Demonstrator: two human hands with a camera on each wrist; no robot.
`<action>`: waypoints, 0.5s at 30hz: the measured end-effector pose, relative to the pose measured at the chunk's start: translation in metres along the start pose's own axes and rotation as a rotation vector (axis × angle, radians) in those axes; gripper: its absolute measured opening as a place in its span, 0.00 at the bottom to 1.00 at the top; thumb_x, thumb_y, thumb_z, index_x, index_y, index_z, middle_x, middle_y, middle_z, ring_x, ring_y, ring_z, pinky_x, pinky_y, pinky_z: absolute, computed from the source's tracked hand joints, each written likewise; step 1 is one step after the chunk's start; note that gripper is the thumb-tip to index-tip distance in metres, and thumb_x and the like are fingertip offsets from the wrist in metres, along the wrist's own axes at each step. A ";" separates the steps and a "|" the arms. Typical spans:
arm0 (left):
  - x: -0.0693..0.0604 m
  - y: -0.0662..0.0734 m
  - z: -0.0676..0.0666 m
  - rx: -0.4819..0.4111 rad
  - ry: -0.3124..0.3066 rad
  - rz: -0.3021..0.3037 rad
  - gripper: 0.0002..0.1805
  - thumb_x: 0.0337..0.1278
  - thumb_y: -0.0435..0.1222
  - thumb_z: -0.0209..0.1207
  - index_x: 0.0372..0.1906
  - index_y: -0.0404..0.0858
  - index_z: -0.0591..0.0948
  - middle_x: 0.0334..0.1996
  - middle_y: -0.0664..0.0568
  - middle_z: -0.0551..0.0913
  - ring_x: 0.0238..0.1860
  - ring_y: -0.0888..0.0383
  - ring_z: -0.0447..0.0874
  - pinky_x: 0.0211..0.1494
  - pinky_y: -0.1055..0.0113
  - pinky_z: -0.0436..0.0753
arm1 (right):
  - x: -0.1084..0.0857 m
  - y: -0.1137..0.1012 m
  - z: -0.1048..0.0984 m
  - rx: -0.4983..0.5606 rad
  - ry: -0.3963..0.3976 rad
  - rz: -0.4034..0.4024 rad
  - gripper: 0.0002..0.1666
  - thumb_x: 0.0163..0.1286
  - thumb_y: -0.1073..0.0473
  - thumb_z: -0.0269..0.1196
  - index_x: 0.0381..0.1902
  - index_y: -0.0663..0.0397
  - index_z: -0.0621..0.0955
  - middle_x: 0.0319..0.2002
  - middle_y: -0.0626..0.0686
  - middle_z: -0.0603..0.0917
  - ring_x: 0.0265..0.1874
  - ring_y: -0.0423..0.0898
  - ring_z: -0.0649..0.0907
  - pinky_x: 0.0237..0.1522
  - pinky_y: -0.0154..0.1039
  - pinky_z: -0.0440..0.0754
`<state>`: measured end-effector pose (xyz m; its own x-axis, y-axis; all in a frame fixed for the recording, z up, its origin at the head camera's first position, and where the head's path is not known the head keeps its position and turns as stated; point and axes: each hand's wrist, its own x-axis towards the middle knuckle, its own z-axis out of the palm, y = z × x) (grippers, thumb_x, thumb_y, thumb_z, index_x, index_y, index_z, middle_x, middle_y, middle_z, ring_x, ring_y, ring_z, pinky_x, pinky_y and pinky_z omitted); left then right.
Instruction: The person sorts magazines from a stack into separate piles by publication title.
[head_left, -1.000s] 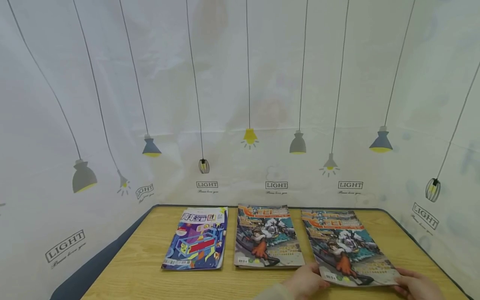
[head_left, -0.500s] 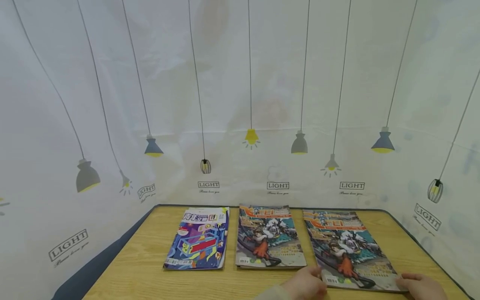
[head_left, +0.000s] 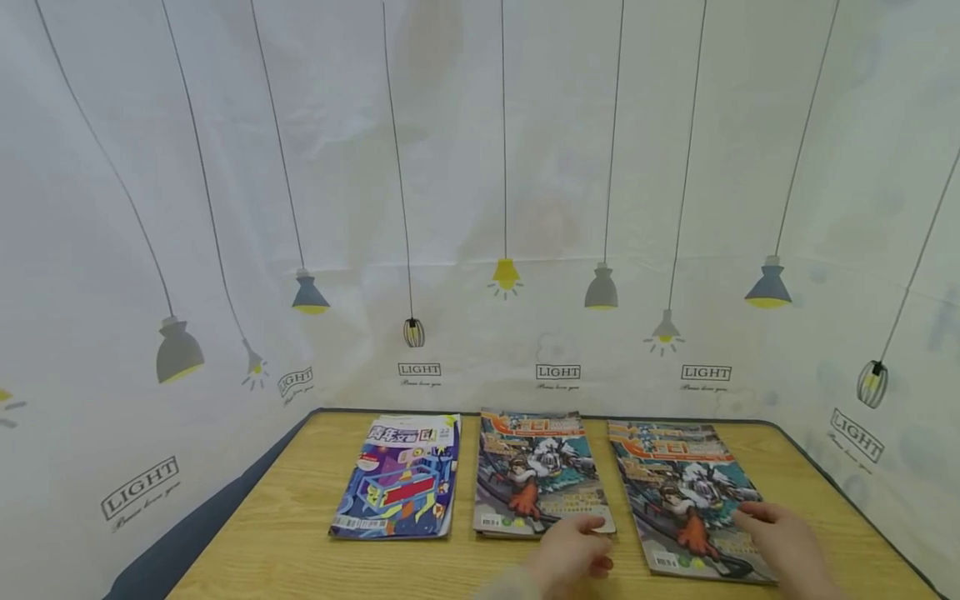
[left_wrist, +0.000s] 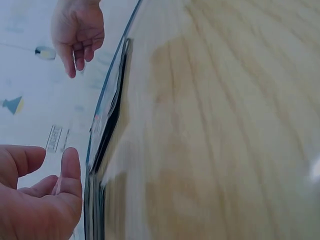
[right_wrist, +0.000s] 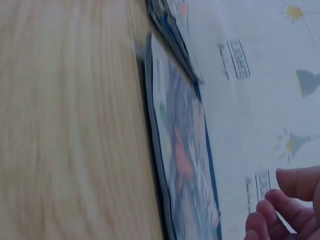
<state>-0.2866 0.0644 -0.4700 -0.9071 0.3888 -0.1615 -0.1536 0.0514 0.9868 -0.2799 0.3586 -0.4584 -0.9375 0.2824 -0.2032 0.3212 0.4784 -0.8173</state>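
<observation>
Three groups of magazines lie in a row on the wooden table (head_left: 255,533). At the right is a magazine with a grey-teal comic cover (head_left: 693,508), the top edge of another showing behind it. The middle magazine (head_left: 536,475) bears the same cover, and a purple-blue magazine (head_left: 397,492) lies at the left. My left hand (head_left: 572,552) is over the near right corner of the middle magazine, its thumb and fingers apart in the left wrist view. Above the right magazine's near right part hovers my right hand (head_left: 783,542), fingers loosely bent around nothing.
A white curtain-like backdrop (head_left: 450,208) printed with hanging lamps encloses the table at the back and sides. A dark edging (head_left: 225,517) runs along the table's border. In the right wrist view, thick page edges (right_wrist: 159,165) of a magazine stack show.
Both hands have let go of the right magazine's near corners. The left hand has moved left to the middle magazine, while the right hand has shifted left and up over the right magazine.
</observation>
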 end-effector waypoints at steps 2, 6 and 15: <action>0.000 0.000 -0.013 -0.003 0.019 0.006 0.24 0.61 0.28 0.54 0.62 0.25 0.71 0.42 0.47 0.81 0.30 0.58 0.81 0.39 0.61 0.84 | 0.000 -0.011 0.012 0.028 -0.020 -0.004 0.41 0.70 0.45 0.57 0.64 0.75 0.63 0.60 0.75 0.65 0.54 0.70 0.70 0.45 0.56 0.78; 0.000 0.000 -0.037 0.008 0.058 0.028 0.25 0.62 0.28 0.53 0.64 0.25 0.69 0.40 0.45 0.80 0.29 0.59 0.79 0.36 0.63 0.84 | -0.005 -0.031 0.036 0.082 -0.038 -0.035 0.37 0.71 0.49 0.56 0.64 0.75 0.64 0.55 0.73 0.71 0.48 0.66 0.76 0.40 0.54 0.79; -0.001 0.001 -0.078 0.034 0.192 0.086 0.24 0.63 0.28 0.54 0.63 0.24 0.68 0.40 0.45 0.79 0.28 0.58 0.78 0.30 0.66 0.81 | -0.008 -0.058 0.085 0.144 -0.081 -0.098 0.32 0.71 0.54 0.57 0.63 0.74 0.67 0.57 0.72 0.71 0.49 0.63 0.76 0.42 0.50 0.79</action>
<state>-0.3160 -0.0075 -0.4701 -0.9748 0.2111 -0.0726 -0.0617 0.0578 0.9964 -0.3029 0.2578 -0.4553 -0.9730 0.1692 -0.1570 0.2109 0.3750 -0.9027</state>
